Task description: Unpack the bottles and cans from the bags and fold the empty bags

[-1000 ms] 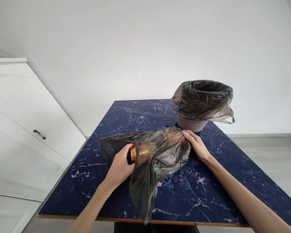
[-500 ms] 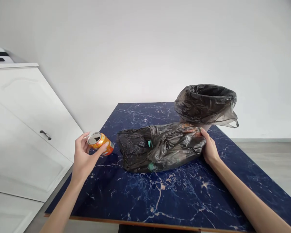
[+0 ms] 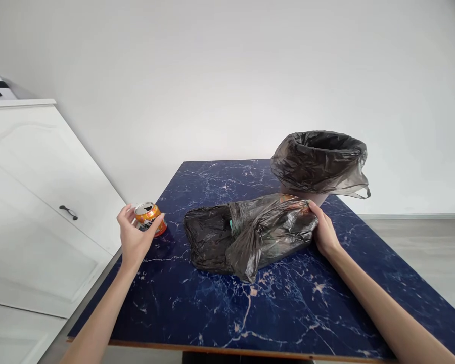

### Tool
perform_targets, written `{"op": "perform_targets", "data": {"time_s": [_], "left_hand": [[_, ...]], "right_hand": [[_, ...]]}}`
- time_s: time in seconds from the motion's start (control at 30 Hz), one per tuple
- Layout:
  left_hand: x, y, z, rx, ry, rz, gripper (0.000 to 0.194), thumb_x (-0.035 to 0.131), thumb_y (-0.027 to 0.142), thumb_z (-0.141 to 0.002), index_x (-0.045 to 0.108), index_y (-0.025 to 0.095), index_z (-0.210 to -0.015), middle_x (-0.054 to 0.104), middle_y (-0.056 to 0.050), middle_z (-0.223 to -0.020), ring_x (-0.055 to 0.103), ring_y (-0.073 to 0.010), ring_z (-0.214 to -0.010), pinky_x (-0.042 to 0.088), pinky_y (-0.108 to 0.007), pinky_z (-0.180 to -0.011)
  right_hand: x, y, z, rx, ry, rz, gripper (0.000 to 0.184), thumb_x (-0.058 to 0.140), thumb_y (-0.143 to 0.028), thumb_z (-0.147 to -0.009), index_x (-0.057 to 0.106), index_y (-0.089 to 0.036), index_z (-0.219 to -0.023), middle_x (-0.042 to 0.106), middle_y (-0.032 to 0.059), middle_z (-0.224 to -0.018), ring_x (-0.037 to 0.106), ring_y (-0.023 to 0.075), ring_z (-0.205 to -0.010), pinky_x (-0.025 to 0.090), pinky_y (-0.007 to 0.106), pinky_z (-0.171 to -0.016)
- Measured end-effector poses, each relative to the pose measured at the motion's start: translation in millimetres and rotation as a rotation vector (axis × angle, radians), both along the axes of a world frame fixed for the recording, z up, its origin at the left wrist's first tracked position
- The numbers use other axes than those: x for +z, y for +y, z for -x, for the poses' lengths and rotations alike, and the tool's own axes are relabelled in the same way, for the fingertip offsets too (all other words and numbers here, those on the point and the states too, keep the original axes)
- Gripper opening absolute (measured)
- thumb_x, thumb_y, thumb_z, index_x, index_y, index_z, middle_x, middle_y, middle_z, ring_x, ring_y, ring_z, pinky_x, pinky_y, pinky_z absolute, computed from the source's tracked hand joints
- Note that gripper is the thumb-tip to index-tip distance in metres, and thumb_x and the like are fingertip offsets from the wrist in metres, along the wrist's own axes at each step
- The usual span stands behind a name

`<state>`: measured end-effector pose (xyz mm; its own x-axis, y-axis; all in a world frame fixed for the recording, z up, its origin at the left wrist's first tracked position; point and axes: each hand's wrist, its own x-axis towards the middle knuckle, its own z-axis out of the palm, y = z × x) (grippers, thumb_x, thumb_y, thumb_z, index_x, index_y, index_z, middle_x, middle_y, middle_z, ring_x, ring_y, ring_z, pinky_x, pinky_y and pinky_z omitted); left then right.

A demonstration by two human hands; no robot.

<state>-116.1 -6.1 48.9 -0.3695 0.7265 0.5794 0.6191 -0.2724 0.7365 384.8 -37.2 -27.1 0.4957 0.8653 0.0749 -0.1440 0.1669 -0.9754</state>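
My left hand (image 3: 135, 238) has its thumb and fingers round an orange drink can (image 3: 151, 216), whose top is opened. The can is nearly upright over the left side of the table. My right hand (image 3: 325, 230) grips the right end of a black plastic bag (image 3: 276, 232) that lies on its side across the table. Through the thin film, orange and green things show faintly inside the bag. Its loose, gathered mouth folds toward the front. The fingertips of my right hand are partly hidden behind the bag.
Behind the bag, at the back right, stands a bin (image 3: 318, 162) lined with another black plastic bag. A blue marbled table (image 3: 220, 313) carries these things. To the left is a white cabinet (image 3: 34, 202) with dark handles, and a pale wall (image 3: 227, 91) rises behind.
My left hand has moved the can slightly left and turned it from tilted to nearly upright. A loose fold of the bag has dropped forward, covering a green patch. My right hand keeps its grip.
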Motion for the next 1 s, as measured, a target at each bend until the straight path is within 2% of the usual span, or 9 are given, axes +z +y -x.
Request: {"op": "perform_targets", "data": {"time_s": [0.07,0.17,0.27,0.33,0.4,0.57,0.73,0.87,1.0], "left_hand": [[4.3,-10.3,-8.1,0.036,0.190,-0.190,0.084,0.088,0.044,-0.083,0.041,0.019,-0.148,0.046,-0.023,-0.154,0.047,-0.0389,-0.149,0.040,-0.060,-0.126],[12.0,-29.7,-30.3,-0.070,0.422,-0.331,0.039,0.071,0.031,-0.097,0.056,0.021,-0.132,0.058,-0.016,-0.135,0.056,-0.0348,-0.134,0.047,-0.056,-0.117],[16.9,-43.8,-62.1,-0.438,0.611,-0.149,0.012,0.061,0.027,-0.105,0.068,0.028,-0.114,0.072,-0.005,-0.113,0.069,-0.0256,-0.112,0.055,-0.043,-0.103],[15.9,-46.9,-84.8,-0.692,0.727,0.029,0.019,0.055,0.028,-0.109,0.070,0.029,-0.119,0.076,-0.005,-0.119,0.068,-0.0257,-0.119,0.053,-0.043,-0.107],[10.9,-44.4,-105.8,-0.825,0.773,0.147,0.027,0.049,0.030,-0.111,0.067,0.028,-0.131,0.072,-0.009,-0.134,0.063,-0.0280,-0.132,0.048,-0.047,-0.114],[-9.1,-21.1,-144.1,-0.774,0.698,0.206,0.052,0.062,0.031,-0.103,0.052,0.018,-0.152,0.054,-0.022,-0.158,0.048,-0.0372,-0.150,0.043,-0.057,-0.122],[-14.8,2.6,-166.7,-0.743,0.668,0.242,0.029,0.062,0.029,-0.101,0.069,0.018,-0.127,0.073,-0.020,-0.127,0.066,-0.0380,-0.124,0.053,-0.056,-0.105],[-4.2,1.8,-170.6,-0.658,0.590,0.243,0.024,0.064,0.037,-0.101,0.075,0.021,-0.116,0.079,-0.015,-0.116,0.071,-0.0374,-0.116,0.055,-0.054,-0.102],[21.5,-10.8,-157.1,-0.595,0.464,0.198,0.033,0.062,0.052,-0.104,0.074,0.026,-0.121,0.080,-0.007,-0.116,0.075,-0.0281,-0.103,0.059,-0.041,-0.093]], "right_hand": [[0.2,0.0,0.5,0.019,-0.011,-0.008,0.054,0.072,-0.073,-0.089,0.083,-0.025,-0.112,0.083,0.0031,-0.118,0.075,0.0297,-0.117,0.057,0.041,-0.110],[-0.5,0.6,0.7,0.035,-0.029,-0.026,0.054,0.072,-0.073,-0.089,0.083,-0.025,-0.109,0.083,0.0028,-0.118,0.075,0.0290,-0.116,0.057,0.040,-0.109],[-1.6,1.2,0.1,0.023,-0.044,-0.036,0.052,0.074,-0.073,-0.087,0.082,-0.026,-0.109,0.083,0.0013,-0.115,0.073,0.0286,-0.117,0.057,0.040,-0.109],[-1.8,1.5,-0.3,0.015,-0.049,-0.040,0.053,0.075,-0.073,-0.086,0.082,-0.026,-0.110,0.083,0.0008,-0.114,0.073,0.0293,-0.119,0.058,0.041,-0.108],[-1.8,1.8,-0.4,0.010,-0.053,-0.045,0.054,0.075,-0.073,-0.085,0.081,-0.027,-0.111,0.082,0.0009,-0.115,0.072,0.0298,-0.121,0.058,0.042,-0.108],[-2.2,2.7,0.3,0.023,-0.053,-0.054,0.054,0.075,-0.073,-0.085,0.081,-0.026,-0.111,0.082,0.0013,-0.116,0.072,0.0294,-0.121,0.057,0.041,-0.109],[-2.4,4.2,-1.1,0.017,-0.018,-0.060,0.053,0.076,-0.071,-0.084,0.081,-0.026,-0.111,0.082,0.0005,-0.117,0.072,0.0294,-0.123,0.058,0.042,-0.109],[-2.4,8.5,-6.2,-0.022,0.068,-0.051,0.054,0.075,-0.070,-0.085,0.080,-0.025,-0.114,0.082,0.0006,-0.120,0.073,0.0293,-0.122,0.058,0.042,-0.110],[-2.1,12.4,-9.8,-0.044,0.167,-0.038,0.055,0.071,-0.071,-0.087,0.079,-0.024,-0.116,0.082,0.0010,-0.123,0.075,0.0287,-0.121,0.059,0.041,-0.110]]}}
